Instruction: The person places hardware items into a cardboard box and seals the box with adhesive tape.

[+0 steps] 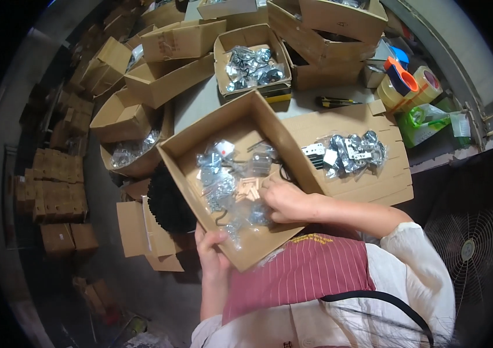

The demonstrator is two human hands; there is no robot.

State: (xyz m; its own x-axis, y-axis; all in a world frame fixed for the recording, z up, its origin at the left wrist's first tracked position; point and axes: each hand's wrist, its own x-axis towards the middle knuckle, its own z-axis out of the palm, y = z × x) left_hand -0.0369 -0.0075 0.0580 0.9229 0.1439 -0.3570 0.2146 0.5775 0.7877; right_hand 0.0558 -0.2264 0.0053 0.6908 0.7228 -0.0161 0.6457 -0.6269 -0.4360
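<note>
An open cardboard box (232,117) is tilted in front of me, its near corner by my apron. My left hand (210,248) grips its lower left wall, thumb over the rim and fingers underneath. Inside lie several clear plastic bags (218,188) of small metal parts and a few light wooden pieces (249,189). My right hand (288,200) reaches over the box's right wall, its fingers curled beside the wooden pieces and the bags. What those fingers hold, if anything, is hidden.
Right of the box, bagged metal and black fittings (354,152) lie on a flat cardboard sheet (394,180). Behind are a cutter knife (337,102), tape rolls (427,86) and another box of bagged parts (221,55). A fan (468,250) stands at right.
</note>
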